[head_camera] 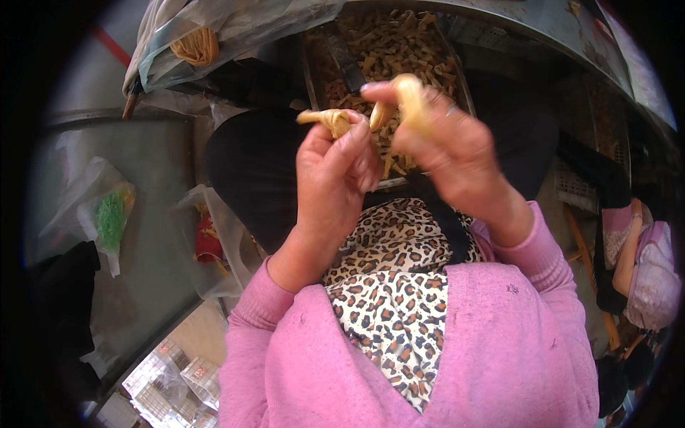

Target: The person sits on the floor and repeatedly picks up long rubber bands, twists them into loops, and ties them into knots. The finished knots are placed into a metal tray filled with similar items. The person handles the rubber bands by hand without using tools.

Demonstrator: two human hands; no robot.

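Note:
My left hand pinches a yellow strip, which looks like tofu skin, between thumb and fingers. The strip is wound around itself there, and a short end sticks out to the left. My right hand, blurred, holds a yellow length looped over its fingers. Another yellow piece shows between the two hands; whether it all is one strip I cannot tell. Under both hands lies a metal tray full of small knotted yellow pieces. A dark flat bar rests over them.
A bundle of yellow strips lies on clear plastic at upper left. Left of my knee are a red bag and a plastic bag with green netting. A table edge curves beyond the tray. At right sits another person.

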